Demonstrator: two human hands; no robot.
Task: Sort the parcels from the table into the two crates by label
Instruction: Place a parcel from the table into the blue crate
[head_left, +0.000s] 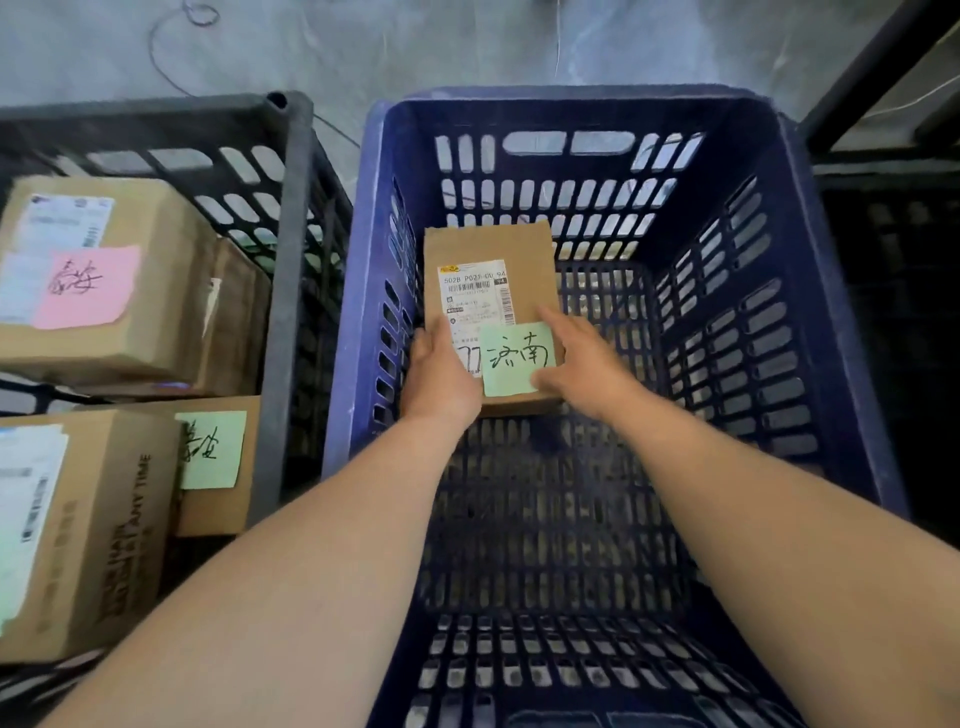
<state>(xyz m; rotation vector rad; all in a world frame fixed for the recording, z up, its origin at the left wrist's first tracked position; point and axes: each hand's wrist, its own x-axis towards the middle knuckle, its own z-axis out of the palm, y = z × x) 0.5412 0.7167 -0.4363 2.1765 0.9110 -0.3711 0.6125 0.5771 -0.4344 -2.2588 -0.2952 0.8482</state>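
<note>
A small brown cardboard parcel (514, 254) with a white shipping label and a green handwritten note sits low inside the blue crate (810, 332), against its left wall. My left hand (441, 379) grips the parcel's near left corner. My right hand (587, 364) grips its near right edge, thumb on the green note. Both forearms reach down into the crate. The blue crate holds nothing else that I can see.
A black crate (291, 218) stands to the left, touching the blue one. It holds several brown parcels, one with a pink note (85, 287) and one with a green note (213, 450). Grey concrete floor lies beyond. A dark frame stands at right.
</note>
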